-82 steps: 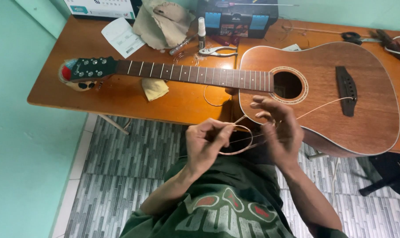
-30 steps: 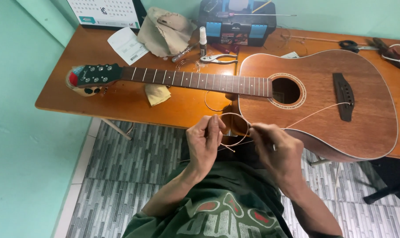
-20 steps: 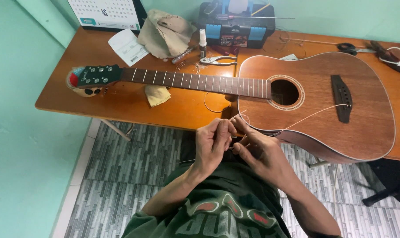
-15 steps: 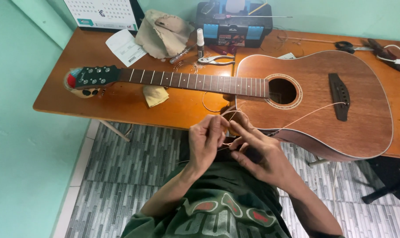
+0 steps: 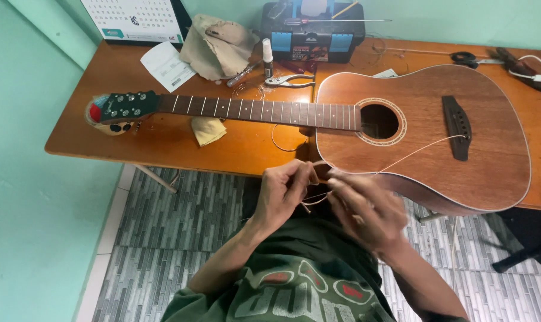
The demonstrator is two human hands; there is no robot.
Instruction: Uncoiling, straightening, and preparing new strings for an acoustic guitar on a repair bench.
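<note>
Below the table edge, in the head view, both hands meet just in front of the person's chest — the left hand (image 5: 282, 194) has its fingertips pressed together, pinching a thin pale guitar string (image 5: 413, 154), and the right hand (image 5: 366, 209), a little blurred, has its fingers curled and bunched against the same strand just beside the left. A small loop of the string shows between the two hands; from there it runs up and right across the guitar's top to the dark bridge (image 5: 457, 126). The acoustic guitar (image 5: 419, 107) lies flat on the wooden table (image 5: 163, 146), its headstock (image 5: 124, 107) toward the left end, its lower edge hanging over the table's near side. Behind the neck sit a yellow cloth (image 5: 209, 130), pliers (image 5: 288, 80), a small bottle (image 5: 268, 55) and a dark toolbox (image 5: 312, 33) — all well apart from the hands.
</note>
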